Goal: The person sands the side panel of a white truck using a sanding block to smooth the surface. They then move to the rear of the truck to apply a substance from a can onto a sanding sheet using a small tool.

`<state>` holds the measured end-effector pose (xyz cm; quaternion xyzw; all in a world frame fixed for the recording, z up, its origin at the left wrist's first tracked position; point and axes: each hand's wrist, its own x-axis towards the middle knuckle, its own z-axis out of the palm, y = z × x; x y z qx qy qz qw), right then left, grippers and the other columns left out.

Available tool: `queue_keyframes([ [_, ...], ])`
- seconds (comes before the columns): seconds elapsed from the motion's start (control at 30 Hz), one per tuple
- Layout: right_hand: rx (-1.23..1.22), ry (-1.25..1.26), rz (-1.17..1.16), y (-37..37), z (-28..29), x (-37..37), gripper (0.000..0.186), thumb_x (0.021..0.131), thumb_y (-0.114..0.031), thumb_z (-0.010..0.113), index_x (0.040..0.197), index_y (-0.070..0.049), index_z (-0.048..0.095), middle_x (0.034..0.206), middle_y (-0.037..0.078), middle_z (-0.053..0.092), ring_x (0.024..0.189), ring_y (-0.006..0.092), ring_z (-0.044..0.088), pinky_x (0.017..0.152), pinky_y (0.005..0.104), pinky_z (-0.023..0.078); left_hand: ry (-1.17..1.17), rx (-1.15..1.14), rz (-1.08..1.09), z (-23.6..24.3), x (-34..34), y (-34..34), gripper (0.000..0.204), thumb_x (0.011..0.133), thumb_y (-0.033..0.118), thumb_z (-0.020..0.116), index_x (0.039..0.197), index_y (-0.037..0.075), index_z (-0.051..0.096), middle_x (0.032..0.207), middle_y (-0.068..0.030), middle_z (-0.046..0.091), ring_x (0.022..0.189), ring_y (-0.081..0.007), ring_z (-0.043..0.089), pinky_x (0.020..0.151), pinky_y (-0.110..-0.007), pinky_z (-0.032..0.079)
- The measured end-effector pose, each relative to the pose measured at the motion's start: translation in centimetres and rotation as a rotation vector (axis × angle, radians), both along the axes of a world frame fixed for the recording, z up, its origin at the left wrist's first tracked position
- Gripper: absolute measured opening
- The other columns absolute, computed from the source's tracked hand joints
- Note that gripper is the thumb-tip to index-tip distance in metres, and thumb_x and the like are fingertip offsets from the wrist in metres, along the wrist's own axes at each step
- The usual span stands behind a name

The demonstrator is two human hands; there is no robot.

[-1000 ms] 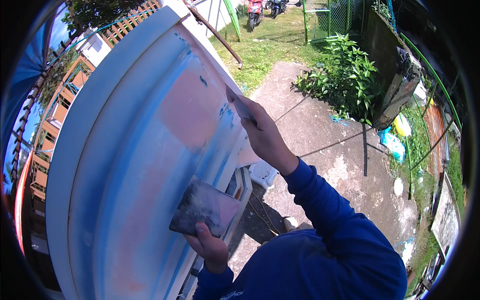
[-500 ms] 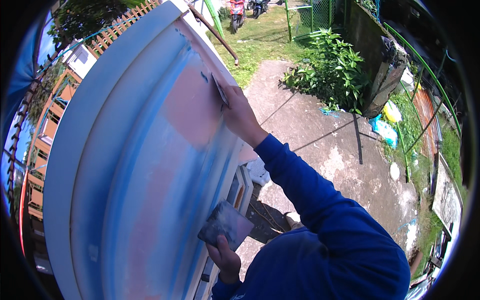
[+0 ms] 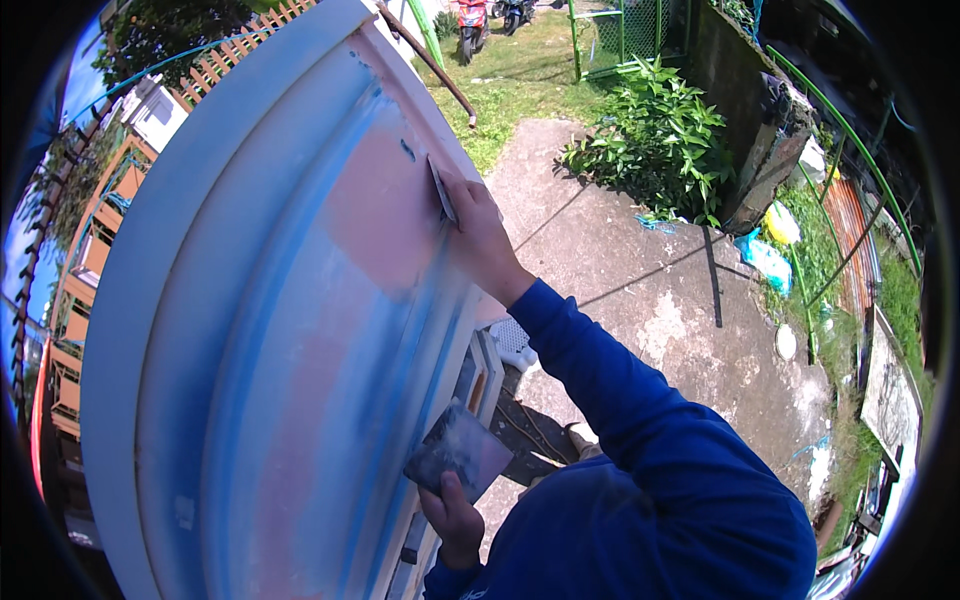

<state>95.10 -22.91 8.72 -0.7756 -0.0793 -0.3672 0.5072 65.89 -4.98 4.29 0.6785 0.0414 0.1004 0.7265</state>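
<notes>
A large curved panel [image 3: 290, 400] in white, blue and patchy pink fills the left half. My right hand [image 3: 483, 240] grips a thin flat spreader [image 3: 442, 195] by its edge. The blade stands tilted against the pink area near the panel's right border, beside a small dark blue mark [image 3: 407, 150]. Lower down, my left hand [image 3: 456, 522] holds a square flat plate [image 3: 459, 450], smeared grey and whitish, with the thumb on top. This plate is close to the panel's right edge; whether they touch I cannot tell. Fingers under the plate are hidden.
Cracked concrete [image 3: 640, 300] runs along the right. A leafy bush [image 3: 655, 140] grows before a broken wall [image 3: 765, 150]. Blue and yellow plastic bags [image 3: 768, 262] lie beside it. A rusty pipe [image 3: 430, 65] juts out past the panel's far end. A red motorcycle [image 3: 472, 28] stands farther off.
My right hand and the spreader have shifted slightly toward me along the panel. The left hand with the plate has moved only a little to the right.
</notes>
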Motion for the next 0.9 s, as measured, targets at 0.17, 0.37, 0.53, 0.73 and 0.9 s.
queue_keyframes([
  [0.17,-0.067,0.010,0.147,1.0,0.2,-4.2,0.062,0.082,0.007,0.049,0.141,-0.009,0.047,0.126,0.023,0.055,0.113,0.0405,0.056,0.096,0.0464,0.046,0.009,-0.042,0.027,0.1,0.0,-0.5,0.035,0.102,0.013,0.045,0.132,-0.006,0.048,0.123,-0.0138,0.060,0.109,-0.0205,0.058,0.095,-0.034,0.046],
  [0.37,-0.039,0.081,0.074,-1.8,1.2,-1.0,0.065,0.085,0.005,0.048,0.146,-0.013,0.043,0.129,0.022,0.052,0.119,0.0407,0.054,0.101,0.0423,0.046,-0.013,0.021,-0.038,-0.1,0.0,-0.4,0.039,0.104,0.015,0.044,0.137,-0.005,0.043,0.126,-0.0138,0.057,0.111,-0.0197,0.057,0.097,-0.033,0.044],
  [0.53,-0.085,0.054,0.016,-0.7,1.6,0.1,0.064,0.083,0.006,0.050,0.145,-0.010,0.044,0.127,0.022,0.053,0.114,0.0423,0.056,0.096,0.0449,0.049,0.013,0.023,-0.006,-0.3,-0.5,0.1,0.039,0.103,0.015,0.044,0.138,-0.005,0.043,0.126,-0.0140,0.057,0.111,-0.0199,0.057,0.098,-0.033,0.044],
  [0.73,-0.094,-0.013,0.038,2.3,1.0,-3.7,0.063,0.081,0.005,0.055,0.142,-0.006,0.046,0.125,0.022,0.054,0.111,0.0415,0.057,0.096,0.0455,0.047,0.027,0.033,0.010,-0.6,-0.8,0.4,0.039,0.103,0.015,0.045,0.137,-0.005,0.044,0.125,-0.0141,0.057,0.111,-0.0204,0.057,0.097,-0.034,0.045],
  [0.9,-0.193,-0.040,0.153,5.4,-0.4,-9.9,0.065,0.081,0.004,0.057,0.144,-0.007,0.043,0.124,0.022,0.053,0.110,0.0408,0.057,0.093,0.0477,0.047,0.020,0.032,0.009,0.0,-0.9,0.2,0.038,0.103,0.015,0.045,0.136,-0.004,0.045,0.124,-0.0137,0.058,0.111,-0.0203,0.057,0.097,-0.034,0.046],
])
